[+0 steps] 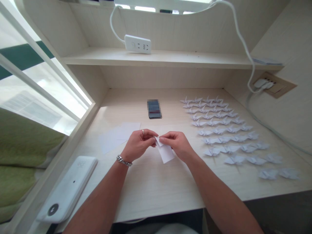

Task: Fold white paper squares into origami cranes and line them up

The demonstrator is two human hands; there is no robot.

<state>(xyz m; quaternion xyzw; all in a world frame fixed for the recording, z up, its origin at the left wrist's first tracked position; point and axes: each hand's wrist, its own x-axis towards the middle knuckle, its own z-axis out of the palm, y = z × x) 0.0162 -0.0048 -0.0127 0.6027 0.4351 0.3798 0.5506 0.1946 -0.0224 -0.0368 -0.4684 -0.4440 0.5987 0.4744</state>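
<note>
Far to the left of the grip, at the near edge of the desk [151, 191], lies a flat white device [70, 187] with a round dark mark at its near end. Closer in, just left of the grip and slightly beyond it, a few loose white sheets [119, 135] lie flat and overlapping. The left hand [137, 144], with a ring on one finger and a metal bracelet [124, 161] at the wrist, has its grip pinched shut on the top edge of a small piece of folded paper [165, 152]. That white paper sits between the two hands, its free lower part slanting down toward the person and to the right; whether it touches the desk cannot be told. The right hand [179, 146] meets the left at the same top edge, its grip likewise clenched on the paper between thumb and forefinger, the fingertips of both hands almost touching. Straight beyond the grip, further back, lies a dark phone [154, 109], blurred. Higher up, a white power strip [137, 44] rests on the shelf [195, 59]. Right of the grip and well apart from it, rows of small white paper cranes [226, 131] cover the desk from the back to the near right. Past them a white cable [243, 45] runs to a wall socket [264, 84].
</note>
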